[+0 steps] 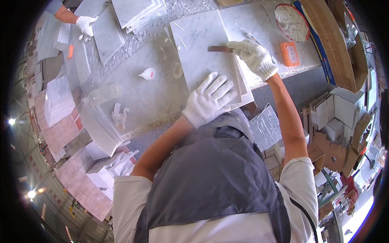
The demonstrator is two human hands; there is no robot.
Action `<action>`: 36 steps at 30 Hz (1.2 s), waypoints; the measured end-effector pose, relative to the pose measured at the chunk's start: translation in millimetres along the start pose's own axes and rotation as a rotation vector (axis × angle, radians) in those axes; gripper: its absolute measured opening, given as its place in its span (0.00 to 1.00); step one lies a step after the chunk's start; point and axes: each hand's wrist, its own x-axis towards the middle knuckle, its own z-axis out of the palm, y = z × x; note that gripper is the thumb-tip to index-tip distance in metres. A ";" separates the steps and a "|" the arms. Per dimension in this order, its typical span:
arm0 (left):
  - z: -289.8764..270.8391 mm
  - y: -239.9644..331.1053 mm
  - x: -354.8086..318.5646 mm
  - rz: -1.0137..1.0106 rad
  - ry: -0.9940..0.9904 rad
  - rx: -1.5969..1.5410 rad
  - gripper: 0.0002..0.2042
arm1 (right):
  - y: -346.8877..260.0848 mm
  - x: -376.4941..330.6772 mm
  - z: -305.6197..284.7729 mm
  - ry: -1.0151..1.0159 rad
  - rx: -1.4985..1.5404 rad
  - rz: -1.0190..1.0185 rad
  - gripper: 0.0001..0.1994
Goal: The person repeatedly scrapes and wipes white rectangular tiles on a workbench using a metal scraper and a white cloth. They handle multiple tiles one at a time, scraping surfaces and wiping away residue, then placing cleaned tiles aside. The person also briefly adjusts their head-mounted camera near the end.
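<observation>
A grey-veined white marble tile (194, 44) lies in front of me on top of other tiles. My left hand (208, 99), in a white glove, rests on its near part with the fingers spread. In my right hand (253, 56), gloved too, is a flat brown strip that looks like a scraper blade (219, 49). It reaches across the right part of the tile, and I cannot tell whether it touches the surface. A white marker-like tube (254, 39) lies just beyond this hand. Pale slivers are scattered on the tile's far left part.
Right of the tile are an orange block (290, 54), a red-rimmed bowl of white powder (291, 22) and a cardboard box (328, 36). Leftward lie a small white squeeze bottle (147, 73), a clear bottle (104, 94) and stacked tiles (101, 125). A co-worker's gloved hand (86, 26) touches tiles far left.
</observation>
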 end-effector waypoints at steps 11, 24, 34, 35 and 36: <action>-2.1 1.6 1.8 -0.013 -0.014 -0.021 0.25 | -11.2 -6.0 4.1 0.093 -0.123 -0.085 0.13; -3.1 2.5 1.5 -0.021 -0.016 -0.018 0.25 | -12.0 -27.5 14.0 0.015 -0.132 0.069 0.13; -1.9 1.5 0.9 -0.024 -0.025 -0.047 0.26 | -13.2 -32.1 9.9 -0.029 -0.192 0.034 0.13; -2.4 1.5 0.7 -0.024 -0.025 -0.055 0.26 | -12.8 -30.1 7.8 -0.051 -0.211 0.006 0.14; -3.0 1.6 0.7 -0.024 -0.025 -0.045 0.26 | -10.8 -24.2 7.0 -0.009 -0.151 -0.062 0.14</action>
